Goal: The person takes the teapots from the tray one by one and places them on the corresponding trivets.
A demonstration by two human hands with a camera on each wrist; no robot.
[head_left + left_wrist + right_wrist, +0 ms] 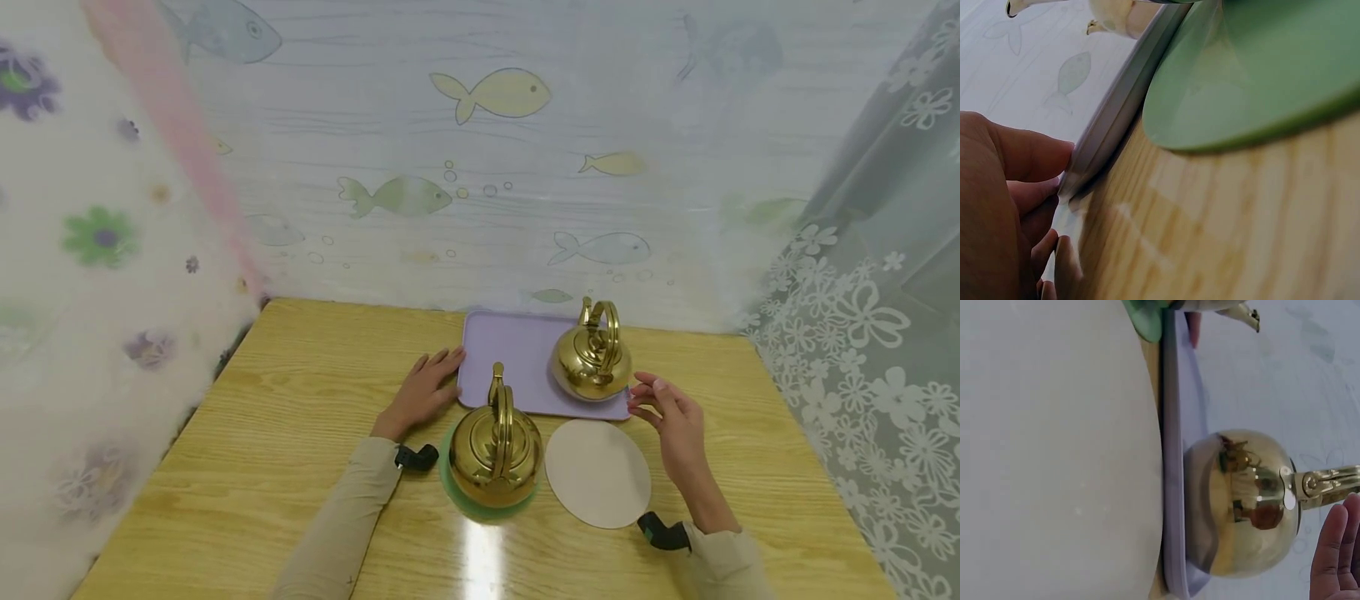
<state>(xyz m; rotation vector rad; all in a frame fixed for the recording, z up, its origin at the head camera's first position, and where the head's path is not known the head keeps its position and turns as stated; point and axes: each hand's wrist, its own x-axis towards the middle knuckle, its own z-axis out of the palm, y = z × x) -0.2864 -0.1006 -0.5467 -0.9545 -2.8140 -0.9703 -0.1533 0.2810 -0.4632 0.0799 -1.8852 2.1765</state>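
A lilac rectangular tray [517,358] lies toward the back of the table. My left hand [422,393] rests at its left edge, and in the left wrist view the thumb and fingertips touch the tray's rim [1094,140]. On the tray's right part stands a gold kettle [588,367], upright with its handle raised. Beside that kettle and the tray's right end is my right hand [678,425], fingers loosely extended and holding nothing. A second gold kettle [491,458] sits on a round green mat [480,510] in front of the tray.
To the right of the green mat, a round cream mat [598,475] lies flat on the wooden table [300,425]. A fish-print curtain [480,167] hangs behind the table. Flowered fabric [112,292] covers the left side, and a lace-patterned curtain [862,358] hangs at right.
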